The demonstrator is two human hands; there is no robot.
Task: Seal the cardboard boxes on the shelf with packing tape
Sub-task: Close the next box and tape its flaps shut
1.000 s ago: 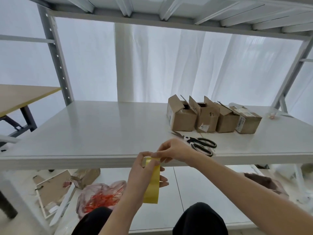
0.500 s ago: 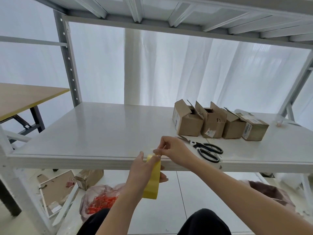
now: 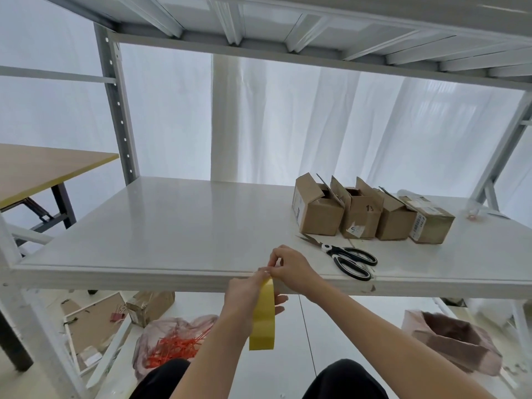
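Note:
A yellow tape roll (image 3: 262, 318) hangs edge-on just below the front edge of the white shelf (image 3: 172, 226). My left hand (image 3: 243, 295) grips the roll from its left side. My right hand (image 3: 288, 267) pinches at the top of the roll, fingertips together at the tape's end. Several small cardboard boxes (image 3: 371, 214) stand in a row at the back right of the shelf; the left ones have flaps standing open, and the rightmost one (image 3: 431, 223) has its flaps down. Both hands are well in front and left of the boxes.
Black-handled scissors (image 3: 348, 259) lie on the shelf right of my hands, in front of the boxes. A wooden table (image 3: 43, 171) stands at left. Under the shelf lie a bag of orange ties (image 3: 172, 344), a cardboard box (image 3: 149, 306) and a brown bag (image 3: 454, 344).
Both hands and the roll have stayed close to the shelf's front edge. My right hand's fingers have shifted at the top of the roll. The camera has moved closer and turned left.

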